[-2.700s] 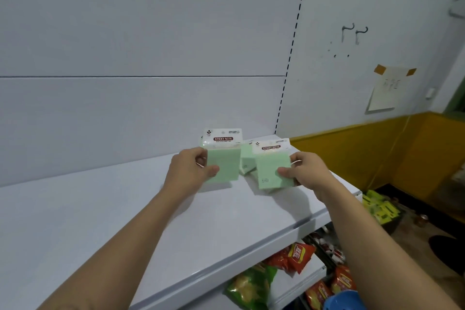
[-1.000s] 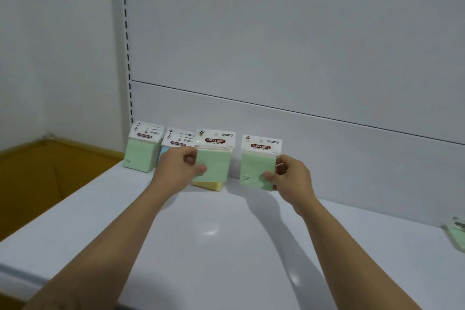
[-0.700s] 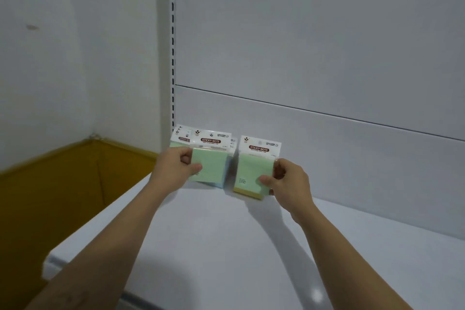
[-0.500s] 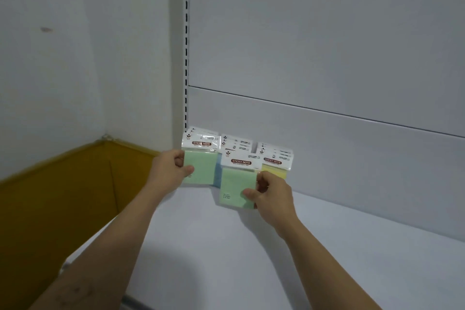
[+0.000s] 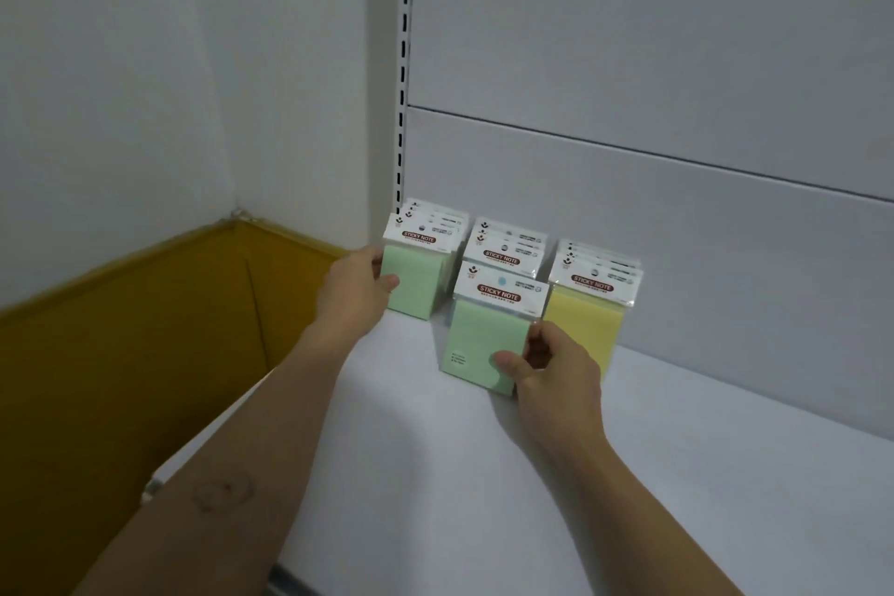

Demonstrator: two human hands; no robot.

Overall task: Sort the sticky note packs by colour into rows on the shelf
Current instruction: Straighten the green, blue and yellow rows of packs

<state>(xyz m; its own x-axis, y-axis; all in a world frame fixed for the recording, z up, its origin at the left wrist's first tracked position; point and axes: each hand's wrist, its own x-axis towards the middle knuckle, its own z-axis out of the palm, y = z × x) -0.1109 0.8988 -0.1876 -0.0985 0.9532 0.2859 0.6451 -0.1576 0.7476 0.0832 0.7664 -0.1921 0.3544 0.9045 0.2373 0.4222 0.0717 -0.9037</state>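
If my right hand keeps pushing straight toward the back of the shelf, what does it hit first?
Probably the middle row of packs right behind the green pack that the right hand holds. The gap between them is hard to judge from this angle; the yellow row stands just beside.

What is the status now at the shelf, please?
Left hand grips green pack at green row front. Right hand holds second green pack before middle row. Yellow row beside. Nothing in the way.
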